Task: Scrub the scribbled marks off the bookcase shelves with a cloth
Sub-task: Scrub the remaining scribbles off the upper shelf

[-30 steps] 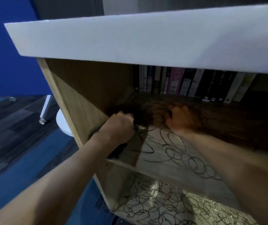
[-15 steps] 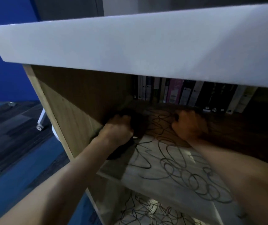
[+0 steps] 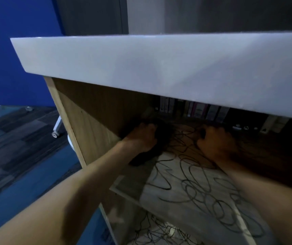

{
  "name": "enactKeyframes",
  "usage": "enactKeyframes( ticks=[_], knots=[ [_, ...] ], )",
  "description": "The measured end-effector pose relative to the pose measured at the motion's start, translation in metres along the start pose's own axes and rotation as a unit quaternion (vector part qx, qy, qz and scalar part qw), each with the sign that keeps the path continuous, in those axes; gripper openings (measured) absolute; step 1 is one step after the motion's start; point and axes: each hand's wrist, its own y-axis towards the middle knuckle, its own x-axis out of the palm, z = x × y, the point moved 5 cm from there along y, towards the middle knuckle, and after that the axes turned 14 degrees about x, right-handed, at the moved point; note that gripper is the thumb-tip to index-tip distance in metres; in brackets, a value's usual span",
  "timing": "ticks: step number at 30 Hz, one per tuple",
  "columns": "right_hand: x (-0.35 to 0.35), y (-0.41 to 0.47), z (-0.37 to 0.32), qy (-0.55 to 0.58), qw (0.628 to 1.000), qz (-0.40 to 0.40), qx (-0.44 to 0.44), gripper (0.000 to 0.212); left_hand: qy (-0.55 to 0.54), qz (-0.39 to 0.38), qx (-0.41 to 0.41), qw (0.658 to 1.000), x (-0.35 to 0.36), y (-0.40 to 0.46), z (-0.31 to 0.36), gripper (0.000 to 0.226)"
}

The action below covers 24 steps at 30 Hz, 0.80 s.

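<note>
Blue wall panel [image 3: 14,50] and dark patchwork carpet [image 3: 18,147] sit off to your left; caster legs [image 3: 56,128] stand near the bookcase's side panel [image 3: 88,131]. Your view is capped by the white top [image 3: 159,71] of the bookcase. Under it, your left hand [image 3: 144,138] reaches deep into the upper shelf [image 3: 132,181], near the left wall, fingers curled round a dark cloth [image 3: 152,152] pressed onto the board — the cloth bunches under and beside the hand, partly in shadow. Your right hand [image 3: 215,144] rests further right on the same shelf, fingers curled under; whether it holds anything, cannot tell — too dark. Black scribbled marks [image 3: 200,188] loop across the shelf between and in front of both hands. More scribbles [image 3: 152,232] cover the lower shelf. Row of books [image 3: 203,111] stands at the back, spines facing you.
</note>
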Motion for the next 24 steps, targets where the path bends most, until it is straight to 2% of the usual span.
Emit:
enactKeyframes(
  ticks=[3, 4, 9, 13, 16, 19, 21, 24],
  knots=[
    [0.0, 0.0, 0.003, 0.003, 1.0, 0.003, 0.009, 0.042, 0.027, 0.053, 0.042, 0.997, -0.016, 0.016, 0.006, 0.037],
    [0.0, 0.0, 0.002, 0.006, 1.0, 0.007, 0.009, 0.042, -0.015, 0.053, 0.036, 0.998, -0.023, 0.013, 0.016, 0.039],
    [0.001, 0.0, 0.003, 0.007, 1.0, 0.008, 0.003, 0.041, -0.051, 0.01, 0.041, 0.998, 0.008, 0.003, 0.014, 0.043],
    [0.002, -0.001, 0.002, 0.005, 1.0, -0.001, 0.004, 0.039, -0.066, 0.052, -0.002, 0.996, -0.007, 0.002, -0.004, 0.045],
    [0.0, -0.005, 0.001, 0.022, 1.0, 0.001, 0.004, 0.04, -0.078, 0.073, 0.028, 0.994, -0.019, 0.021, 0.011, 0.043],
    [-0.001, -0.003, 0.002, 0.035, 0.999, 0.001, 0.006, 0.04, -0.078, 0.046, 0.046, 0.995, 0.006, 0.024, 0.017, 0.045],
    [-0.001, -0.001, 0.002, 0.032, 0.999, 0.0, 0.006, 0.039, -0.083, 0.004, 0.025, 0.996, 0.016, 0.014, 0.005, 0.05],
    [-0.002, -0.006, 0.001, 0.024, 1.0, 0.0, 0.007, 0.038, -0.086, 0.046, -0.018, 0.995, -0.001, 0.032, -0.014, 0.046]
  ],
)
